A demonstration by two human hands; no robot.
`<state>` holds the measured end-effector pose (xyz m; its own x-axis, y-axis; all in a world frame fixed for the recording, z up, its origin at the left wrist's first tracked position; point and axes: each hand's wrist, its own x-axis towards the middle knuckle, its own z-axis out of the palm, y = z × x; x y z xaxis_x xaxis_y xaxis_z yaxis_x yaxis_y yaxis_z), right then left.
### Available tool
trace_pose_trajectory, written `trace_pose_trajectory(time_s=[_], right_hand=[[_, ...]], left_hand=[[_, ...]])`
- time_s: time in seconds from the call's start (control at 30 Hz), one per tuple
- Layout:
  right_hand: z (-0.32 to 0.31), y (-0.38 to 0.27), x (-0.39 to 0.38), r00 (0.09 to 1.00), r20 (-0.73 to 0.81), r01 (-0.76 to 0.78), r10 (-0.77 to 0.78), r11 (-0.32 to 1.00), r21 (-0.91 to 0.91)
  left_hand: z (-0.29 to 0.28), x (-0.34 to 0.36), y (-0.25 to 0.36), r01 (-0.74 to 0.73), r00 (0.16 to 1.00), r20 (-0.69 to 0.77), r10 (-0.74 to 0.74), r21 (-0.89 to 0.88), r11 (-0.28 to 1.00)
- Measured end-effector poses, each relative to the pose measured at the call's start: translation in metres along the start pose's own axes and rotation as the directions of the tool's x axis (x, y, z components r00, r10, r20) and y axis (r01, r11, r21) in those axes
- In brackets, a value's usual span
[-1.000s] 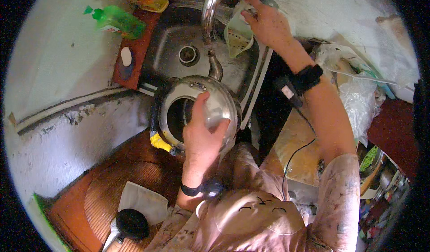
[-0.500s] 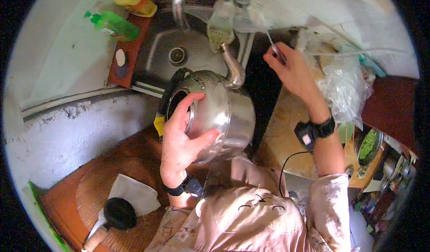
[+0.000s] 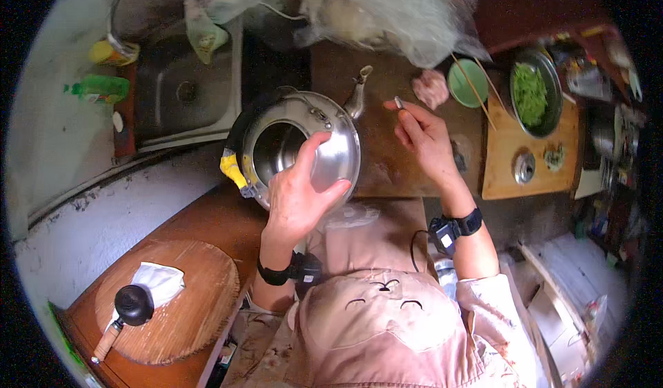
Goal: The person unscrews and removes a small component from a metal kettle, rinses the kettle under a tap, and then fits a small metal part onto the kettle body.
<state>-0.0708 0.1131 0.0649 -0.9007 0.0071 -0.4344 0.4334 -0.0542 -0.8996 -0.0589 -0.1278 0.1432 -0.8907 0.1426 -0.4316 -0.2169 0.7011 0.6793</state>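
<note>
A shiny metal kettle (image 3: 338, 146) is in front of me, its round opening facing up and its spout pointing away to the right. My left hand (image 3: 293, 191) grips it beside the opening, thumb and forefinger spread on the metal; the other fingers are mostly hidden. The kettle's black handle (image 3: 242, 129) with a yellow grip part hangs down on the left side. To the right of the spout, my right hand (image 3: 425, 139) is closed in a pinch around a small whitish-silver thing (image 3: 399, 103), whose kind I cannot make out.
At the left is a metal sink (image 3: 155, 129) with a green bottle (image 3: 103, 89) beside it. A round wooden board (image 3: 207, 305) bears a cloth and a black-headed tool. Rightward are a green bowl (image 3: 463, 88), chopsticks, a pan of green vegetables (image 3: 528, 98) and a cutting board (image 3: 497, 174).
My view has turned right. The kettle has moved from the sink's edge toward the counter, its opening now facing up more. My right hand has come down nearer the spout, still pinching the small thing.
</note>
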Motion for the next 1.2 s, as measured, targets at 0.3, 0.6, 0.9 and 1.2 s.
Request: trace_pose_trajectory(time_s=[0.3,0.6,0.9,1.2], right_hand=[[-0.026,0.078,-0.057,0.974,-0.219,-0.035,0.066,0.990,0.140],[-0.014,0.116,-0.094,0.914,-0.407,0.036,0.004,0.995,0.091],[0.005,0.117,-0.109,0.779,-0.589,-0.108,-0.215,0.879,-0.464],[0.007,0.105,-0.098,0.684,-0.514,-0.097,-0.517,0.634,-0.767]], left_hand=[[0.096,-0.021,-0.032,-0.253,0.962,0.156,0.226,0.184,0.950],[0.113,-0.034,-0.056,-0.428,0.892,0.258,0.371,0.222,0.876],[0.097,-0.032,-0.030,-0.418,0.905,0.052,0.423,0.295,0.859],[0.147,0.034,-0.002,-0.627,0.750,0.169,0.640,0.488,0.607]])
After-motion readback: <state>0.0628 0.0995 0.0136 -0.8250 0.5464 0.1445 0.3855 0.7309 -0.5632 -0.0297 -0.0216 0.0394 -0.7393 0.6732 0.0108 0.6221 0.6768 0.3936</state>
